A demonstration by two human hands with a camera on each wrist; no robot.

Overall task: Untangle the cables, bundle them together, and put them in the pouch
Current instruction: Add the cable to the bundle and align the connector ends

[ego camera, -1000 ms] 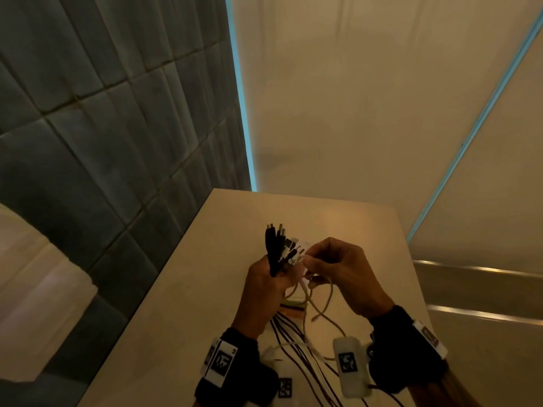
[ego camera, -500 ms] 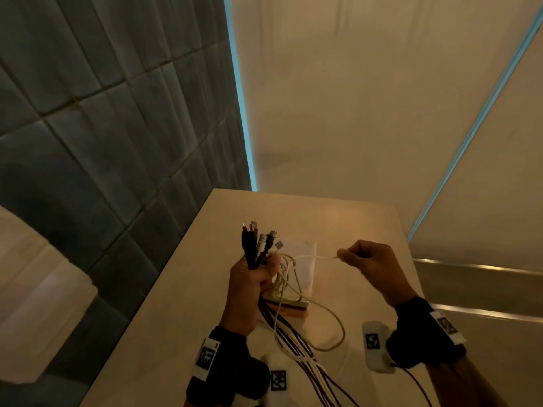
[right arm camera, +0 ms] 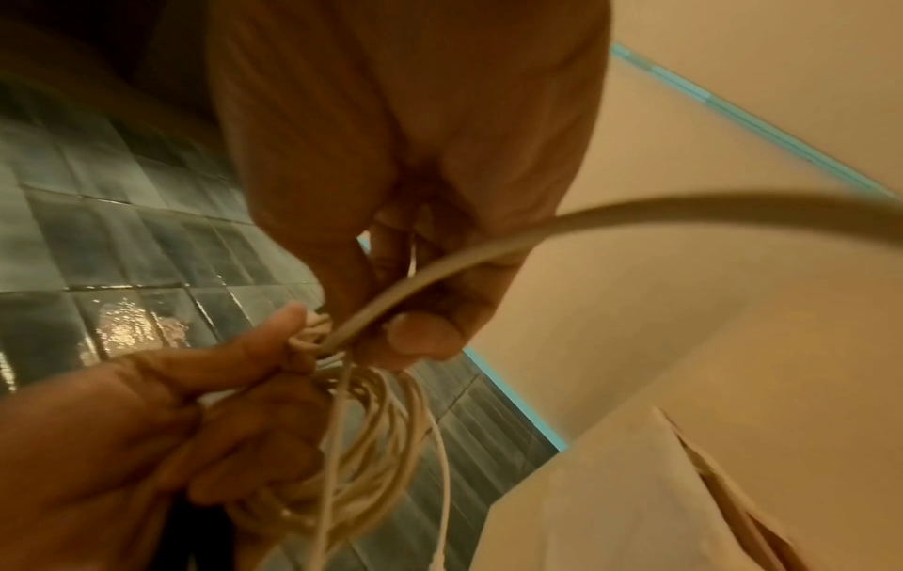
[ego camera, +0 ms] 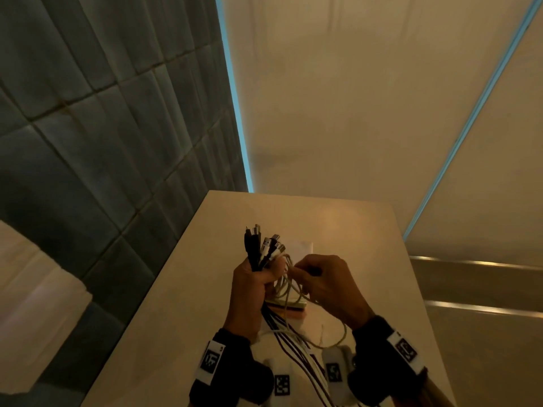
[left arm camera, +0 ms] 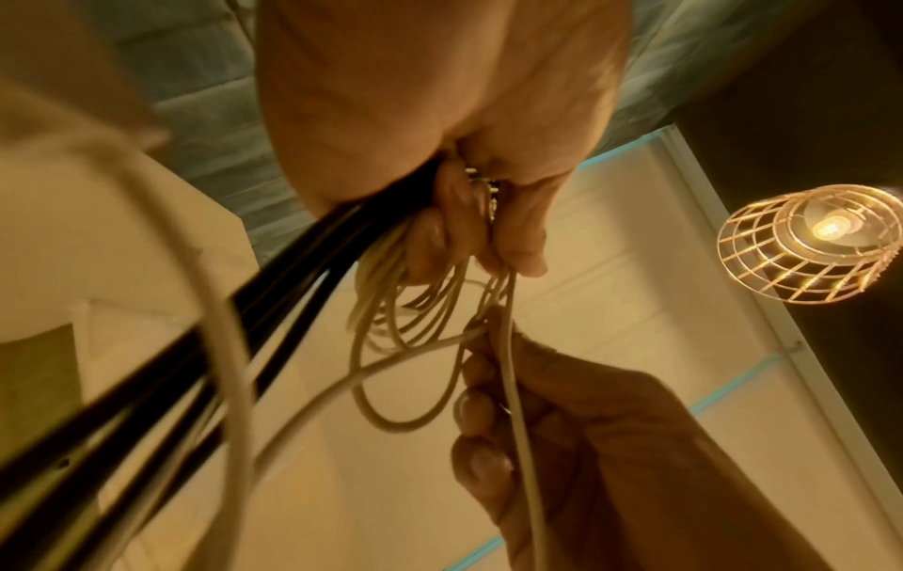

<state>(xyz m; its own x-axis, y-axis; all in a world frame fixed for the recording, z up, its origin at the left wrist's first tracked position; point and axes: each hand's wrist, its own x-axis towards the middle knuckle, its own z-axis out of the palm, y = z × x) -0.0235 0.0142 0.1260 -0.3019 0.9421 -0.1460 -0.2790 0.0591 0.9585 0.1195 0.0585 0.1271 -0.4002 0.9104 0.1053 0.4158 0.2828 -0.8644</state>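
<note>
My left hand (ego camera: 255, 278) is held above the table and grips a bundle of black and white cables (ego camera: 262, 250), plugs pointing up. Black strands (left arm camera: 293, 266) and white loops (left arm camera: 405, 309) hang from the fist. My right hand (ego camera: 304, 270) is right beside it and pinches a thin white cable (right arm camera: 440, 270) against the loops (right arm camera: 376, 421), close to the left thumb (right arm camera: 244, 347). A slack white loop (ego camera: 338, 342) droops towards my wrists. The pale flat pouch (ego camera: 303, 247) lies on the table under the hands, mostly hidden by them.
The beige table (ego camera: 361, 230) stands in a corner, with a dark tiled wall (ego camera: 117, 142) to the left and a cream wall (ego camera: 352, 98) behind. The table's edges fall off on the left and right. A wire-cage lamp (left arm camera: 811, 235) hangs overhead.
Half a second ago my right hand was pulled out to the right with a white cable end; it has come back against the left hand. The left hand still holds the bundle upright.
</note>
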